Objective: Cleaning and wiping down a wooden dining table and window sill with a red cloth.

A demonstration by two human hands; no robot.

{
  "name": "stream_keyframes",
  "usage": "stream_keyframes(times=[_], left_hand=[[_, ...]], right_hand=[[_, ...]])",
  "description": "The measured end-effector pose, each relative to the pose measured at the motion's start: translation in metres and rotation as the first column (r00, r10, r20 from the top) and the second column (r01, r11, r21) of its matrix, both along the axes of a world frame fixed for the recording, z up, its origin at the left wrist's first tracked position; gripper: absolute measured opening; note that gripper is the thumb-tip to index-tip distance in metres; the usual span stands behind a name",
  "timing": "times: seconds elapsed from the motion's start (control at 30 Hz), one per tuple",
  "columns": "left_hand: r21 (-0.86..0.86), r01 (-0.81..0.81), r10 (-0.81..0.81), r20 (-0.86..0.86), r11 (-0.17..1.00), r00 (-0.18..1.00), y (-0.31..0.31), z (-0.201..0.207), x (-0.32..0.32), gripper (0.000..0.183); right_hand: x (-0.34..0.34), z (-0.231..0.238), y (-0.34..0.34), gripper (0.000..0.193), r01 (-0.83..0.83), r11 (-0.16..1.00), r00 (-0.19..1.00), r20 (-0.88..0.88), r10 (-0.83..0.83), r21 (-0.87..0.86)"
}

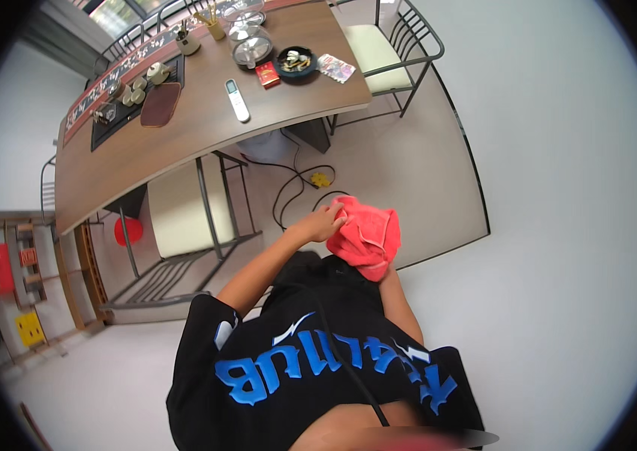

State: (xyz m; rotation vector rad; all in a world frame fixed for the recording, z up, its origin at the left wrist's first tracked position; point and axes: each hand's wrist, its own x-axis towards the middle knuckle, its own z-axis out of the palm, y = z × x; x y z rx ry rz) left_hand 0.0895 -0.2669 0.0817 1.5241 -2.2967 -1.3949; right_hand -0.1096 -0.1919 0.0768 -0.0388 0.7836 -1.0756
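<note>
A coral-red cloth [364,237], like a small towel with a pale hem, is bunched up in front of my waist. My left hand [324,223] grips its upper left edge, the fingers closed on the fabric. From below right my right forearm [401,304] reaches up to the cloth. My right hand lies hidden under or behind its folds, so its fingers do not show. Beyond the cloth, black cables and a yellow flower-shaped thing [320,180] lie on the floor.
Ahead stands a long wooden table [205,139]. It bears a white remote control [236,101], a red box [266,74], a black ashtray [296,63] and a tea set [135,92]. Cushioned metal chairs flank it, one [172,214] near my left. Wall shelves [29,263] hang far left.
</note>
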Motion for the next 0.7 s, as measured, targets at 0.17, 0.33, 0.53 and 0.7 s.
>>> stream_keyframes(times=[0.17, 0.33, 0.53, 0.7], left_hand=[[0.872, -0.085, 0.726, -0.344, 0.482, 0.596, -0.046, 0.103, -0.087, 0.059], [0.762, -0.151, 0.761, -0.566, 0.63, 0.318, -0.151, 0.09, -0.149, 0.047], [0.582, -0.354, 0.681, -0.603, 0.732, 0.416, -0.287, 0.088, -0.163, 0.038], [-0.115, -0.748, 0.73, -0.165, 0.654, 0.664, -0.431, 0.047, -0.124, 0.036]], right_hand=[[-0.094, 0.04, -0.104, 0.055, -0.091, 0.995, 0.996, -0.003, 0.091, 0.03], [-0.141, 0.106, -0.203, 0.057, -0.309, 0.924, 0.892, -0.404, 0.2, -0.226], [-0.15, 0.111, -0.337, 0.057, -0.484, 0.841, 0.828, -0.439, 0.35, -0.243], [-0.119, 0.096, -0.494, 0.052, -0.492, 0.84, 0.757, -0.588, 0.284, -0.228]])
